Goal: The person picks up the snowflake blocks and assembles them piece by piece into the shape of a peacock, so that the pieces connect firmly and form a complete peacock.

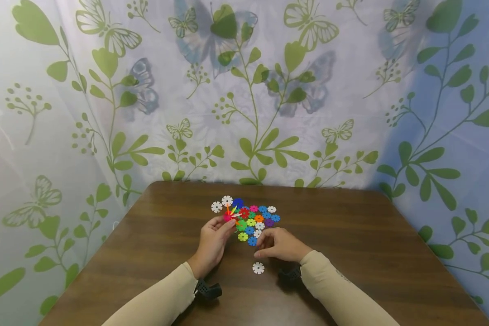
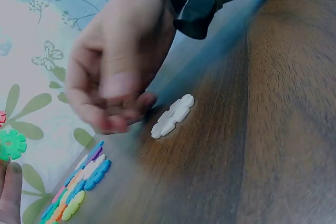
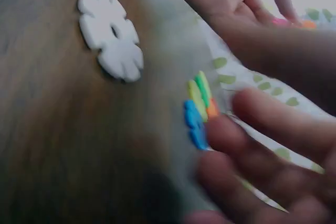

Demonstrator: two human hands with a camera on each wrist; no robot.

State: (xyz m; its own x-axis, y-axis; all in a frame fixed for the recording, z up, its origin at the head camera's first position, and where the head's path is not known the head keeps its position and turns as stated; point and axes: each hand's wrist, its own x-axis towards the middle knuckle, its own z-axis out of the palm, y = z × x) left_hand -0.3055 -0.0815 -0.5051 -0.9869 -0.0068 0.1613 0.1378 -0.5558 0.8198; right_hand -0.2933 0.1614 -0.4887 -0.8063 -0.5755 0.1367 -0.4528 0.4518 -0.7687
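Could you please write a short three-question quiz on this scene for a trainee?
1. Which hand holds colourful discs?
2. What colour is the lone disc nearest the person: (a) blue, (b) white or (c) orange?
3. True or false: that disc touches the multicoloured pile.

Key:
1. The left hand.
2. (b).
3. False; bare tabletop lies between them.

Head view: high, set back, facing forward and down over the desk (image 1: 350,226) to the patterned cloth (image 1: 212,149). Wrist views: low, close, tilted; both share the lone white disc (image 2: 172,116), left one facing the right grip (image 2: 115,72).
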